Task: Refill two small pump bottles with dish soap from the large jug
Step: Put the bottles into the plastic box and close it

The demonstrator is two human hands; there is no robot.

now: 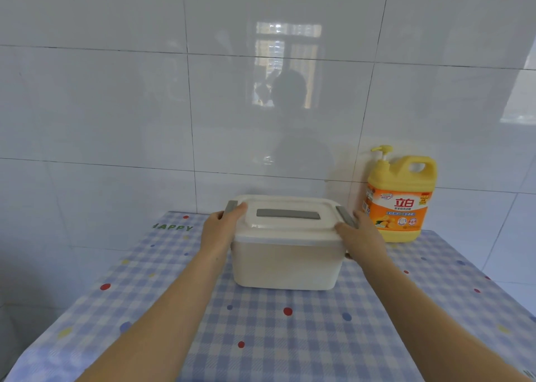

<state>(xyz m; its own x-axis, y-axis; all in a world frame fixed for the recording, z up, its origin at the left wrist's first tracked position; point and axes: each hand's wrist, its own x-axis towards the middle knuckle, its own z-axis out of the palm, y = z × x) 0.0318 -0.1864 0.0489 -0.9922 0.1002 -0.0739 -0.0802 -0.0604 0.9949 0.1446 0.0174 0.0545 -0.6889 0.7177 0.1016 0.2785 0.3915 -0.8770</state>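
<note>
A large yellow dish soap jug with an orange label and a pump top stands at the back right of the table, against the tiled wall. In the middle sits a cream storage box with its lid on, a grey handle and grey side latches. My left hand grips the box's left end, thumb on the left latch. My right hand grips the right end, by the right latch. No small pump bottles are in sight; the box hides whatever is inside.
The table carries a blue-and-white checked cloth with coloured dots. Glossy white wall tiles rise right behind the table. The table's left edge drops away at the lower left, and the right edge lies just past the jug.
</note>
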